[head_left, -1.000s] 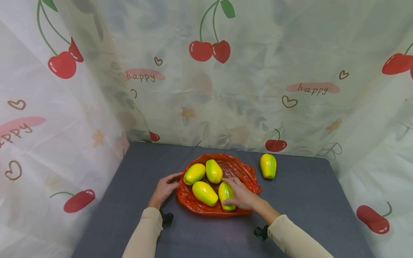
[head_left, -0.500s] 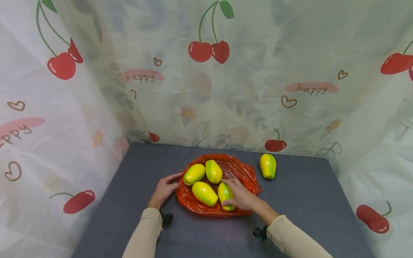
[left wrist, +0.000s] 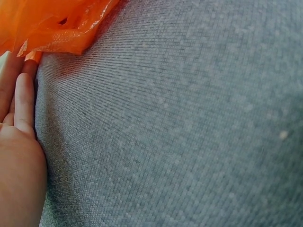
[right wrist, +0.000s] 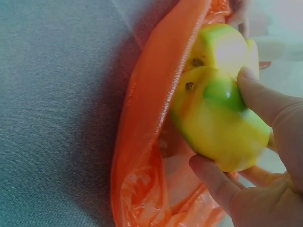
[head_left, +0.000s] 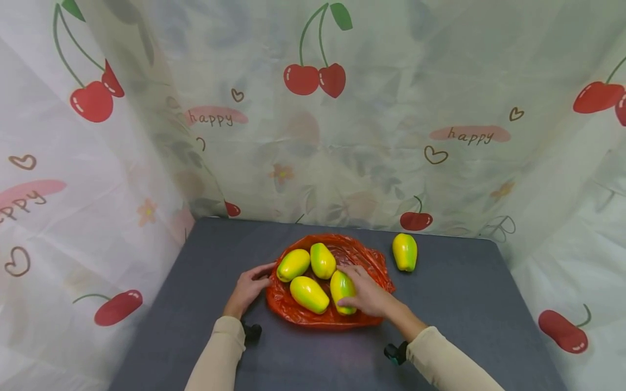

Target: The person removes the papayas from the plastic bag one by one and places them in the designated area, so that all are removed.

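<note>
In the head view, an orange-red plastic bag (head_left: 362, 255) lies spread on the dark table with its mouth facing up. My right hand (head_left: 367, 290) grips a yellow-green papaya (head_left: 342, 293) at the bag's right front part. The right wrist view shows thumb and fingers (right wrist: 218, 182) around that papaya (right wrist: 222, 127), just above the bag's rim (right wrist: 161, 90). Three more papayas lie in the bag: front (head_left: 309, 295), left (head_left: 293, 265) and back (head_left: 323, 260). My left hand (head_left: 248, 288) rests at the bag's left edge, its fingers straight against the plastic.
Another papaya (head_left: 405, 252) stands on the table (head_left: 440, 315) to the right of the bag, near the back edge. A pale curtain (head_left: 342, 146) printed with cherries hangs behind and at both sides of the table.
The papaya in my right hand has risen slightly and my right fingers have moved up with it. The left hand, the bag and the other papayas look the same.
</note>
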A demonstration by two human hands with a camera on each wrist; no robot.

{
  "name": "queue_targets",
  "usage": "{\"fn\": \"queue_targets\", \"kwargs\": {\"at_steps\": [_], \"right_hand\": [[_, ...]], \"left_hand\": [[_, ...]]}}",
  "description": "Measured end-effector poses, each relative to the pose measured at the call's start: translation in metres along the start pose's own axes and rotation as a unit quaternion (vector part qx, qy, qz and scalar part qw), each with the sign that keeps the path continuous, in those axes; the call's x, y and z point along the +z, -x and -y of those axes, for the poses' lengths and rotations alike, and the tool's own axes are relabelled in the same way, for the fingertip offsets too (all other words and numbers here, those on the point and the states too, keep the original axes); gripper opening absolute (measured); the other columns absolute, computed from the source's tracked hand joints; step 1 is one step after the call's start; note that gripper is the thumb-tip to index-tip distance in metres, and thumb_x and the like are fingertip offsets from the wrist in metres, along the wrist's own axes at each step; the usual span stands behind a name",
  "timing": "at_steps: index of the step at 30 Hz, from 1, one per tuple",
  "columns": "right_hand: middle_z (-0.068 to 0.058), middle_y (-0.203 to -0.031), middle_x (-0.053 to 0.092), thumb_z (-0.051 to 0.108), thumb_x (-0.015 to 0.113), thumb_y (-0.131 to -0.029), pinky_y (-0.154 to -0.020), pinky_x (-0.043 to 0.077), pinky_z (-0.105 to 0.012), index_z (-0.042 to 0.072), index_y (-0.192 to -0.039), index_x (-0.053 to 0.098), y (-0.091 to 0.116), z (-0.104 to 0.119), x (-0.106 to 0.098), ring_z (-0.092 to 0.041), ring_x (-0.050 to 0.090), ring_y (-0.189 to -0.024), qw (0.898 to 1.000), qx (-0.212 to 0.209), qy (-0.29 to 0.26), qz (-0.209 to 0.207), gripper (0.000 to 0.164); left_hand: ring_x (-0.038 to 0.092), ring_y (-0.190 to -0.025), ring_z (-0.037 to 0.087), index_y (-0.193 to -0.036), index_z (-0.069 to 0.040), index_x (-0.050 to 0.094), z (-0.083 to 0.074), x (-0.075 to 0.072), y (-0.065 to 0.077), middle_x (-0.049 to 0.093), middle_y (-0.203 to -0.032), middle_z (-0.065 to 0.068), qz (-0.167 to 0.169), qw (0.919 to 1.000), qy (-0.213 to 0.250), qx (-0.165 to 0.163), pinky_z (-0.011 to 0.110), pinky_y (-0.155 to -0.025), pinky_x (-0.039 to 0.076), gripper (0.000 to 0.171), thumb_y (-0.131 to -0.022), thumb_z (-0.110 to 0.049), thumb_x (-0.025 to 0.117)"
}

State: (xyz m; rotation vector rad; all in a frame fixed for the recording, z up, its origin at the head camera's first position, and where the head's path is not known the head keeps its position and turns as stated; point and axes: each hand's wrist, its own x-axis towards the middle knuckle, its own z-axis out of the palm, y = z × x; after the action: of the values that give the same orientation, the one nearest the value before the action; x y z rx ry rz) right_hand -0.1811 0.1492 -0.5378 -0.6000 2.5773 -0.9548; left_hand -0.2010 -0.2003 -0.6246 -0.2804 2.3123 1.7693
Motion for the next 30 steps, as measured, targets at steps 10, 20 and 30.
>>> {"fn": "queue_targets", "kwargs": {"at_steps": [10,20,30], "right_hand": [[-0.012,-0.154,0.041,0.031,0.08,-0.086,-0.112,0.045,-0.055,0.018,-0.157,0.039,0.004,0.001,-0.008,-0.03,0.048,-0.134,0.999,-0.007,-0.016,-0.042,0.083],[-0.012,-0.152,0.043,0.035,0.08,-0.087,-0.104,0.05,-0.051,0.019,-0.157,0.038,0.009,-0.007,-0.024,-0.029,0.052,-0.128,0.996,0.007,-0.018,-0.082,0.083],[-0.019,-0.155,0.041,0.031,0.08,-0.087,-0.108,0.048,-0.059,0.01,-0.157,0.038,0.018,-0.023,-0.044,-0.038,0.047,-0.136,0.991,0.001,-0.019,-0.134,0.085]], "left_hand": [[0.049,-0.145,0.026,-0.134,-0.031,0.068,-0.001,0.001,0.0,0.059,-0.149,0.001,-0.001,1.0,-0.003,0.003,0.051,-0.122,0.036,0.047,-0.089,-0.015,0.069],[0.049,-0.144,0.027,-0.134,-0.031,0.068,-0.002,0.0,0.002,0.059,-0.149,0.001,-0.001,1.0,-0.002,-0.001,0.052,-0.122,0.036,0.046,-0.09,-0.017,0.069],[0.047,-0.146,0.026,-0.134,-0.032,0.067,-0.001,0.0,0.003,0.058,-0.15,0.0,0.004,1.0,-0.004,-0.002,0.051,-0.124,0.035,0.046,-0.09,-0.018,0.07]]}}
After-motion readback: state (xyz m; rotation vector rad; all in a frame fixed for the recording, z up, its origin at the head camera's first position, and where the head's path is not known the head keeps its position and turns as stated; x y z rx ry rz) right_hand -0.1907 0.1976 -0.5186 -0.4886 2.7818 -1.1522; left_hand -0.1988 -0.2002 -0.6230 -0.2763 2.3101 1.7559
